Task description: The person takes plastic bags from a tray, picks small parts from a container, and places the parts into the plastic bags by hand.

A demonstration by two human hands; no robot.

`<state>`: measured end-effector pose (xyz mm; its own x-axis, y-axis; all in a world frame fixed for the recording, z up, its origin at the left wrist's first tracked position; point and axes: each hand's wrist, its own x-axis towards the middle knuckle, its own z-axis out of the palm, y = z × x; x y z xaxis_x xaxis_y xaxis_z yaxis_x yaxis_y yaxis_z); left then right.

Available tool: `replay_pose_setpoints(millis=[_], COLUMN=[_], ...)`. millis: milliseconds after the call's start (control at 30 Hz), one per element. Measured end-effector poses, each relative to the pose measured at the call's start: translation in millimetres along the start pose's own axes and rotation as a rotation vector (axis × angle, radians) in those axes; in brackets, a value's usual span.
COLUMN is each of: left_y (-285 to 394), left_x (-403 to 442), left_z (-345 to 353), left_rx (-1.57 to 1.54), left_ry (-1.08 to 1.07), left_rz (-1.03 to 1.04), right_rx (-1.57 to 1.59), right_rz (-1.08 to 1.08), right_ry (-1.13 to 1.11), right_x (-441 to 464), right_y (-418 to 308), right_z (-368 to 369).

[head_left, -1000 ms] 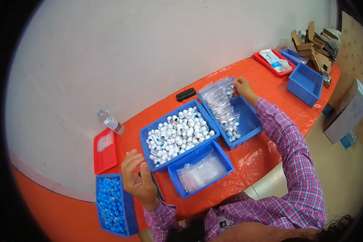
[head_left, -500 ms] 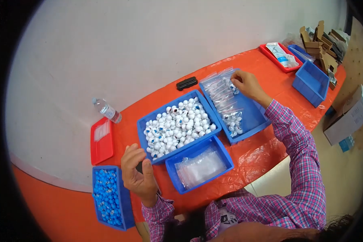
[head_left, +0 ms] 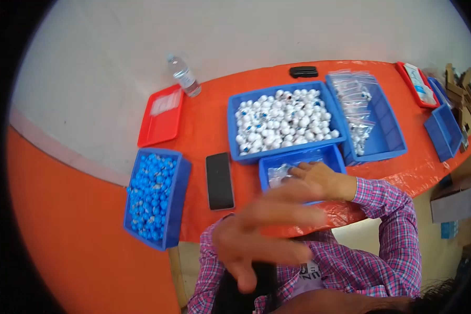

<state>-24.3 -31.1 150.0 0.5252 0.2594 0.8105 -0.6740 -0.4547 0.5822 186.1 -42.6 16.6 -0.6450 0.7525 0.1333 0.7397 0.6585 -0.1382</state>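
Clear, flat plastic bags (head_left: 278,175) are lying in a small blue bin (head_left: 339,159), partly hidden under the fingers of the right hand (head_left: 319,180), which are reaching over them; whether it is gripping one is unclear. The left hand (head_left: 269,225), blurred and open, is covering part of the view of this bin's near side. Just behind, a larger blue bin (head_left: 233,125) is holding a heap of round white balls (head_left: 280,123), some showing blue or dark marks. To its right, filled clear bags (head_left: 357,104) are lying overlapped in a row along the left side of a long blue bin (head_left: 387,123), with white balls showing through the plastic.
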Motion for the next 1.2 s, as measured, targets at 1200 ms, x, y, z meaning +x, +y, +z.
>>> replay_pose_setpoints(millis=[1200], left_y=[-85], left_x=[-4], left_z=[-20], left_rx=[0.397], left_ry=[0.340], left_rz=[-0.536], right_rx=[0.518], right_rz=[0.222], right_ry=[0.970], right_x=[9], right_y=[-9], right_z=[-114])
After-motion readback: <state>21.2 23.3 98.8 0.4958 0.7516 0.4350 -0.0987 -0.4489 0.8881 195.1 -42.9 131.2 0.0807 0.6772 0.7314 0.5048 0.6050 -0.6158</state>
